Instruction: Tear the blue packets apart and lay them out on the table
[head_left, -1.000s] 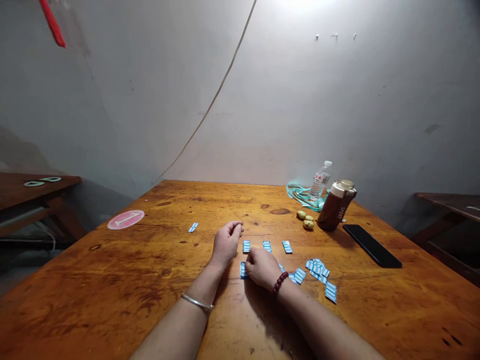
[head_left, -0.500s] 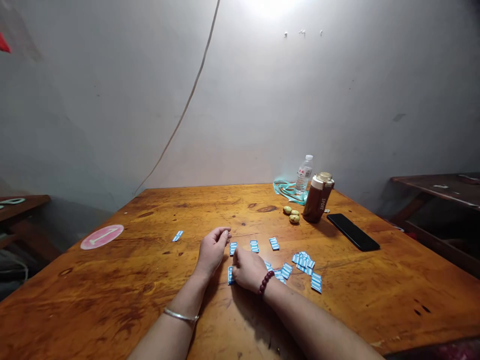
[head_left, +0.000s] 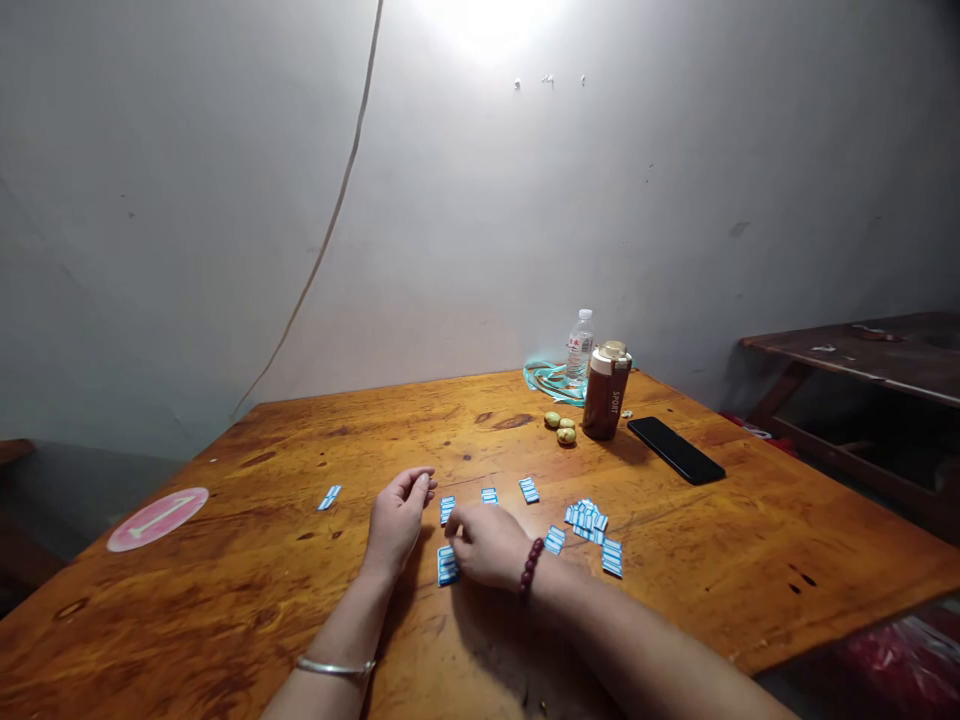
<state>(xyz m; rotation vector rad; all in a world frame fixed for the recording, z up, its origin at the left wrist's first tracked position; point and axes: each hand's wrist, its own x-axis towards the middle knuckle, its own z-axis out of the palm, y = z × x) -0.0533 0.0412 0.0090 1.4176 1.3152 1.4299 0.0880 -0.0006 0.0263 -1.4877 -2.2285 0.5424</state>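
My left hand point(head_left: 397, 522) rests above the table with its fingers curled and the thumb against them; no object shows in it. My right hand point(head_left: 489, 546) is closed, fingertips turned down between two small blue-and-white striped cards. One card point(head_left: 448, 506) lies just beyond its fingers, the other point(head_left: 447, 567) just in front, partly covered by the hand. What the right fingers pinch, if anything, is hidden. Farther back lie another striped card point(head_left: 489, 496) and a tilted one point(head_left: 529, 490). To the right are a loose card point(head_left: 555, 540), a heaped pile of cards point(head_left: 586, 520) and a card point(head_left: 612, 558).
A separate card point(head_left: 328, 497) and a pink round sticker point(head_left: 159, 519) are on the wooden table's point(head_left: 247, 600) left. Toward the back right stand a brown tumbler point(head_left: 606, 395) and a water bottle point(head_left: 579, 350), near a teal strap point(head_left: 551, 380), several yellowish round items point(head_left: 566, 436) and a black phone point(head_left: 675, 450).
The whole view has swung slightly right, so things sit farther left. My right hand stays by the near card, more of which shows now. My left hand keeps its curled pose.
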